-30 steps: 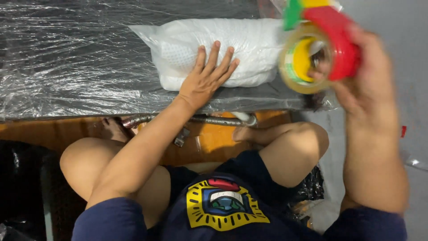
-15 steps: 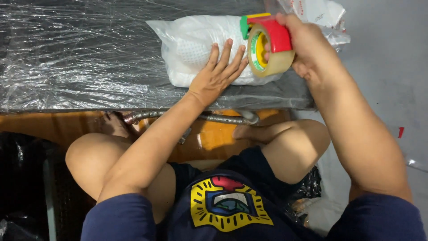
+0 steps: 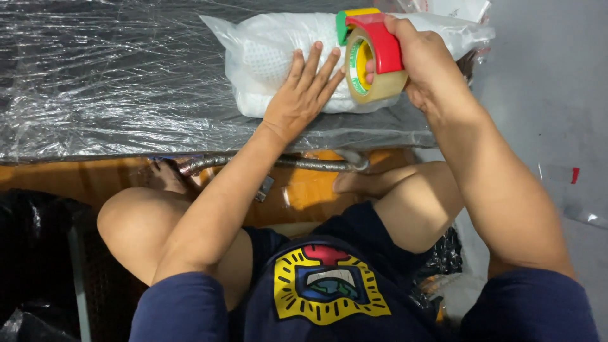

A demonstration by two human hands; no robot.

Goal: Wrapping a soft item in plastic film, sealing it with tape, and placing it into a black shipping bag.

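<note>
Head view: the left hand [image 3: 303, 95] lies flat, fingers spread, pressing on a white plastic-wrapped parcel [image 3: 272, 57] that rests on the bench [image 3: 114, 82] covered in clear film. The right hand [image 3: 427, 63] has its grip closed around a red-and-green tape dispenser [image 3: 373, 54], held against the parcel just beside the left fingertips. Bare knees show below the bench edge.

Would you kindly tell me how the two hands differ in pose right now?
The left hand lies flat, fingers spread, on the white bag; the right hand is curled around the tape dispenser, held upright against the bag. Both are bare and over the same bag.
</note>
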